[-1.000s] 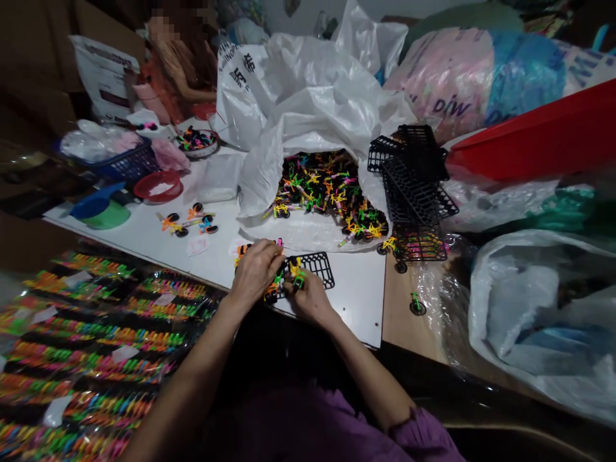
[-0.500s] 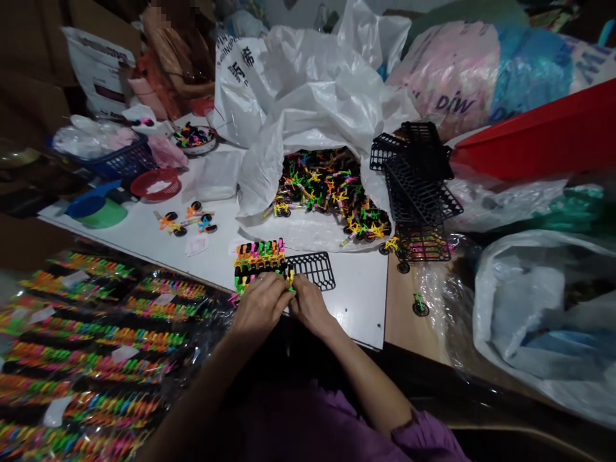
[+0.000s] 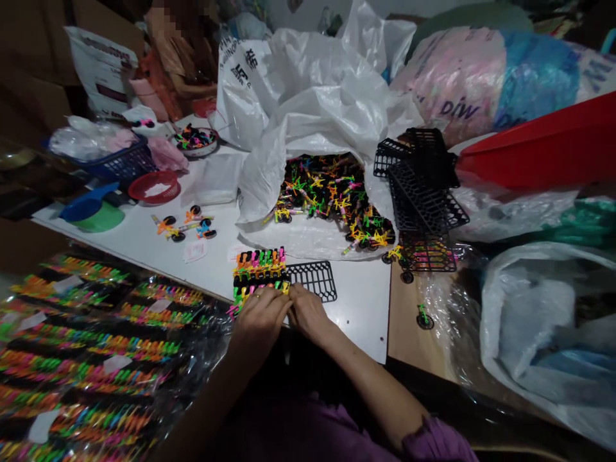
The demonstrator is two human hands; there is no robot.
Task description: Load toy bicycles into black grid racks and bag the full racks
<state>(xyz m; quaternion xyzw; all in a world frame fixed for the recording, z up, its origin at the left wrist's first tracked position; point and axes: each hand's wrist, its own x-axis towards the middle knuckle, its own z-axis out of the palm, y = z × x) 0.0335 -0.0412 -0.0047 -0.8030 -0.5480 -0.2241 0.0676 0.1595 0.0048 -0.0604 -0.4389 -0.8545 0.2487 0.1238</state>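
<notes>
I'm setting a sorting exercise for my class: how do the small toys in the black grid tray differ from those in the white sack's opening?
Arrangement: the tray toys are lined up in rows; the sack toys lie jumbled.
Amount: the sack toys form a larger group than the tray toys.
Position: the left hand and right hand are at the tray toys; the sack toys lie beyond them.
Both show bright mixed colours and black parts.

Counted: one left hand (image 3: 262, 313), one right hand (image 3: 309, 312) | beside right, one black rack (image 3: 317, 280) | beyond both, one open sack (image 3: 308, 239) holding uncountable toys (image 3: 315, 206) | left of both, one blue basket (image 3: 120, 165), one red basket (image 3: 168, 193)
</notes>
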